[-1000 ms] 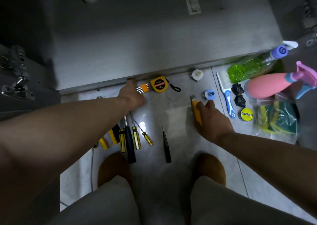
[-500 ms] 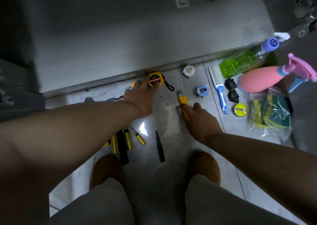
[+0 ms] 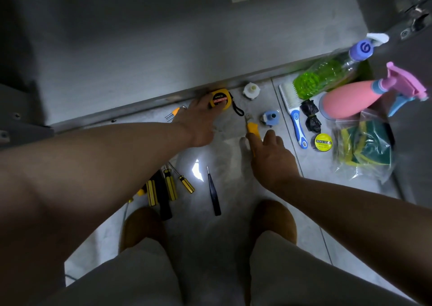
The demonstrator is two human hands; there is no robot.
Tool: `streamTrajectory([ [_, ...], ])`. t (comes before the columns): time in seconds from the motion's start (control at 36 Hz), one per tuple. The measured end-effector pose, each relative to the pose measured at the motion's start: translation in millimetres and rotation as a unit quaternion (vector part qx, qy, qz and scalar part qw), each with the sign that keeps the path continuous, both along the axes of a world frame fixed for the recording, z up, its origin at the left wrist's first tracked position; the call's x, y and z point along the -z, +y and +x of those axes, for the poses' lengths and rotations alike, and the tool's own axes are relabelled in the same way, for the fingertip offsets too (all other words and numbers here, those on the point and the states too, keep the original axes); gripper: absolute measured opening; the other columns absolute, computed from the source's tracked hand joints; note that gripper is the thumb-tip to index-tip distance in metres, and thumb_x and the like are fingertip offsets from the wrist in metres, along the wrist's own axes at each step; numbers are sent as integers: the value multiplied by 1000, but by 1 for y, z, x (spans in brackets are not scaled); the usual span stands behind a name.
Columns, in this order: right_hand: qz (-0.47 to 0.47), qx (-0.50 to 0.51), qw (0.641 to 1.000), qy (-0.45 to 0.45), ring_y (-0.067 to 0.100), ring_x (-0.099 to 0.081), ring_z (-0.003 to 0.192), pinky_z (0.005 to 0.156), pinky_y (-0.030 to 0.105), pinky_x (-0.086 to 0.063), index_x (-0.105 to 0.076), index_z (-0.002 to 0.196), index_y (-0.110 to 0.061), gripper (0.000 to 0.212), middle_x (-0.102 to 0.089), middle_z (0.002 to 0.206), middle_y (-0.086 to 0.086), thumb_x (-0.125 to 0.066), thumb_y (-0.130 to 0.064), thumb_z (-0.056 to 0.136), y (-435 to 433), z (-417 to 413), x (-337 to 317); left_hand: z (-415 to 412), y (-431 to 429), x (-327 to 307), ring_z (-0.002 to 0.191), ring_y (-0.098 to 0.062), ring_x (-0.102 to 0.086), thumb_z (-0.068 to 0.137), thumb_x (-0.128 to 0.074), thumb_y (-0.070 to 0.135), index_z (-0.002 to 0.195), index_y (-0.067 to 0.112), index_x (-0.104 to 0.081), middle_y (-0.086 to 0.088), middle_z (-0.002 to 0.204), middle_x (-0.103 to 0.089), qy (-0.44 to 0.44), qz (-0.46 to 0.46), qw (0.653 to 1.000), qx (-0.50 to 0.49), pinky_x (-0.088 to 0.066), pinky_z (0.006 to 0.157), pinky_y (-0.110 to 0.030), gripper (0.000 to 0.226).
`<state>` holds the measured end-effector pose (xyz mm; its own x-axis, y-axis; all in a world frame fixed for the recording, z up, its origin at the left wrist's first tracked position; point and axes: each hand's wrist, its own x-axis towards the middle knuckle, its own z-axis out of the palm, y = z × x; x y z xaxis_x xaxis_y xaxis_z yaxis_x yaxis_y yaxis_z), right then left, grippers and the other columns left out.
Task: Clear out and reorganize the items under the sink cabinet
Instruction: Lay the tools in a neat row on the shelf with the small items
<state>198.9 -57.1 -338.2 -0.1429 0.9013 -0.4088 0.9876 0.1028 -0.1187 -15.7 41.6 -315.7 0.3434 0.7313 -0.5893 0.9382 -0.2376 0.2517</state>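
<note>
The yellow tape measure (image 3: pixel 219 99) lies on the tiled floor (image 3: pixel 229 189), right against the front edge of the open cabinet's grey base (image 3: pixel 187 48). The left grip (image 3: pixel 198 123) has its fingers round the tape's left side and its thumb along the lower edge (the black wrist loop trails free to the right). Just behind that wrist, an orange-holdered set of hex keys (image 3: pixel 174 114) pokes out.

The right grip (image 3: pixel 273 156) pinches a yellow utility knife (image 3: pixel 253 129) low over the floor, blade end pointing toward the cabinet.

Beyond the knife tip sit a white cap (image 3: pixel 251 90) and a small blue fitting (image 3: pixel 270 118). Further right are a white-and-blue brush (image 3: pixel 293 111), two black bag rolls (image 3: pixel 311 116) and a yellow roll of tape (image 3: pixel 323 142). A green bottle (image 3: pixel 327 76), a pink spray bottle (image 3: pixel 348 100) and a clear bag of sponges (image 3: pixel 367 146) come after those.

Nearer the person, yellow-and-black screwdrivers (image 3: pixel 170 184) lie side by side, partly under the left forearm, with a slim black tool (image 3: pixel 214 193) beside them. Brown slippers (image 3: pixel 273 219) show below.
</note>
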Motion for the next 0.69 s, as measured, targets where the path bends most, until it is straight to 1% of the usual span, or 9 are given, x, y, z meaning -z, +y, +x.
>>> streamTrajectory([
  [0.06,20,-38,998,47,26,-55,100,72,41,-58,-31,143,-25,58,-46,125,13,-60,-28,92,-5,-5,-3,-7,-4,-2,155,-27,-10,89,-61,21,162,36,-7,0,169,0,-13,11,1000,3,-27,120,-49,92],
  [0.14,-77,-80,985,131,27,-63,100,77,46,-58,-42,132,-22,45,-57,118,6,-57,-38,94,-11,-21,-7,-24,-12,-6,151,-27,-20,87,-62,18,159,37,-20,-3,165,-12,-17,26,999,10,-31,115,-44,86],
  [0.19,-146,-98,980,96,30,-65,103,81,42,-55,-54,119,-23,37,-64,114,5,-54,-49,92,-18,-39,-6,-39,-20,-10,145,-29,-30,87,-63,19,154,33,-31,-4,159,-23,1,40,999,17,-36,110,-44,76],
  [0.25,-187,-77,978,54,28,-65,101,78,36,-51,-61,106,-25,41,-66,109,4,-55,-61,88,-29,-56,-3,-56,-28,-14,138,-32,-38,87,-65,22,149,30,-38,-6,153,-30,25,49,998,13,-40,107,-46,69],
  [0.33,-182,-86,979,13,25,-65,94,70,34,-45,-64,101,-23,44,-64,101,3,-59,-64,86,-44,-72,1,-81,-40,-18,133,-36,-41,83,-66,24,143,29,-43,-8,147,-35,51,49,997,-7,-42,104,-49,65],
  [0.44,-177,-82,981,16,27,-66,91,68,33,-48,-66,97,-19,27,-66,100,5,-61,-43,87,-42,-79,-2,-107,-55,-12,142,-33,-34,87,-66,27,153,33,-31,-6,159,-23,100,14,995,18,-39,107,-49,76],
  [0.58,-112,-11,994,10,30,-68,91,72,35,-54,-65,98,-17,27,-67,98,7,-55,-42,93,-17,-70,-10,-119,-58,-1,156,-26,-13,90,-63,29,163,27,-8,-5,171,2,129,-14,990,63,-30,119,-43,91],
  [0.64,-81,24,996,3,27,-67,86,73,37,-56,-65,96,-18,27,-64,89,3,-54,-42,95,-2,-62,-11,-115,-53,0,156,-23,-11,91,-62,28,163,23,-3,-2,171,5,131,-19,989,68,-27,120,-41,94],
  [0.69,-67,44,997,-15,22,-62,75,68,36,-55,-65,93,-18,27,-53,73,-2,-52,-41,97,11,-52,-12,-109,-47,2,157,-22,-10,91,-63,27,163,19,3,2,171,7,133,-22,989,69,-25,121,-41,98],
])
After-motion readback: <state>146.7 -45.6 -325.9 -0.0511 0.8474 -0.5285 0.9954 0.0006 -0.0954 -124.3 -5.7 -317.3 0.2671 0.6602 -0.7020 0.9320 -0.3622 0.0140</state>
